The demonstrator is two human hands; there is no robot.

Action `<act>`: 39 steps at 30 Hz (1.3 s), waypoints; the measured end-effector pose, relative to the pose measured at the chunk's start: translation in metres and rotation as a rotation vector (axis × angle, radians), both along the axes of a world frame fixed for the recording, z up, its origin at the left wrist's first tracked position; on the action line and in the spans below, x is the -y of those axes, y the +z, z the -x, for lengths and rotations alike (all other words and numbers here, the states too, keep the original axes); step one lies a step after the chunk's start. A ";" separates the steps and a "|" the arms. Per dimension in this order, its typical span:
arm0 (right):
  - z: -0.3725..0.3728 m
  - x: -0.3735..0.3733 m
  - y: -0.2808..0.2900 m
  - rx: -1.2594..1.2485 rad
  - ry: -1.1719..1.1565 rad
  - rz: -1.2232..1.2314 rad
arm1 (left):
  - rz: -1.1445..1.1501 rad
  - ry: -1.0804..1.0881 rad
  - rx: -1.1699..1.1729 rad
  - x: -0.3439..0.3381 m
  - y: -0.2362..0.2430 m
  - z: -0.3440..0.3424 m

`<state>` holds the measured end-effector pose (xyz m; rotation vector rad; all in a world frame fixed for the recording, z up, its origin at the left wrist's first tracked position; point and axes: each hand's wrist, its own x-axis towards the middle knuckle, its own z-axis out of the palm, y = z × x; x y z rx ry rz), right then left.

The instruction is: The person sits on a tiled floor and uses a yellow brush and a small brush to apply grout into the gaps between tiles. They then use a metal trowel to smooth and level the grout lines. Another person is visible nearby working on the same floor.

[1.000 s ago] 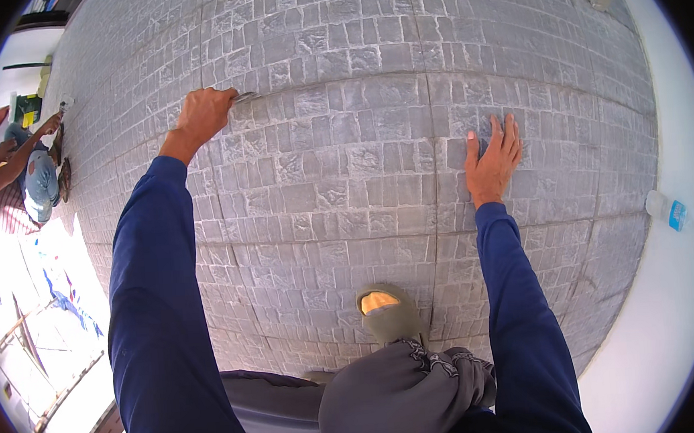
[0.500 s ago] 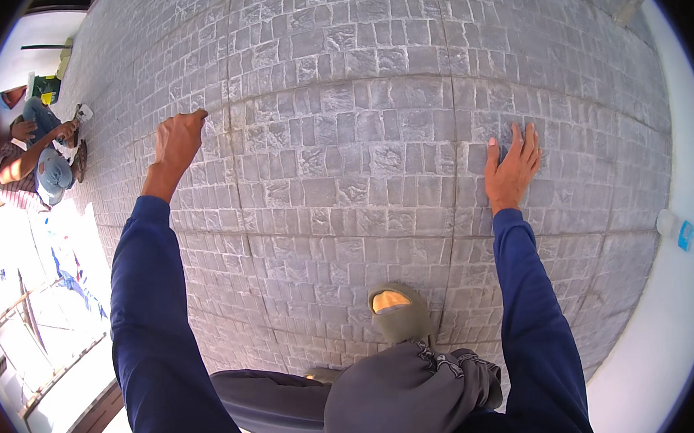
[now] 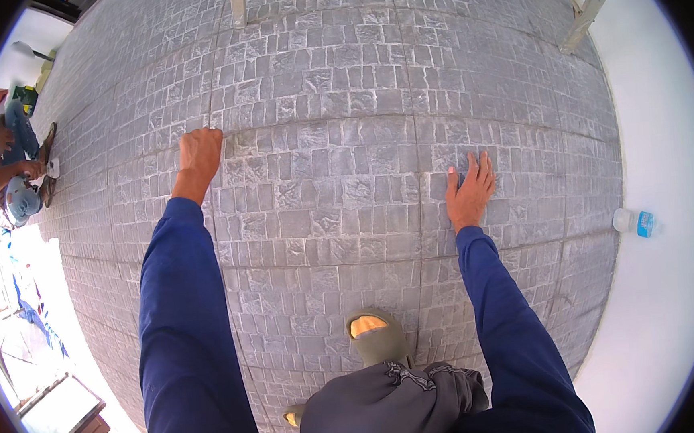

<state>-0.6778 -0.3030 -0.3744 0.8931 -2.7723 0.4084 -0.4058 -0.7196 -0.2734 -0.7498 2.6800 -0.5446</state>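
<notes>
At nine o'clock, far left, another person (image 3: 6, 172) crouches at the edge of the grey stone-tiled wall (image 3: 337, 80). Moving right: the left hand (image 3: 199, 152) is curled into a fist, knuckles against a tile seam at about ten o'clock; whether it grips anything, I cannot tell. Low centre, at six o'clock, a sandalled foot (image 3: 375, 335) presses the tiles. The right hand (image 3: 469, 192) lies flat, fingers together, on the wall. A plastic bottle (image 3: 634, 222) sits at three o'clock.
</notes>
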 end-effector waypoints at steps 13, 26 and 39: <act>0.004 -0.012 -0.021 -0.068 0.079 0.044 | -0.149 0.920 -0.246 -0.165 0.178 -0.402; -0.116 0.079 0.034 0.106 0.582 0.055 | 0.036 2.291 -0.541 -0.747 0.137 -0.600; -0.452 0.110 0.098 0.748 1.749 -0.361 | 0.682 2.901 -1.921 -0.930 0.033 -0.603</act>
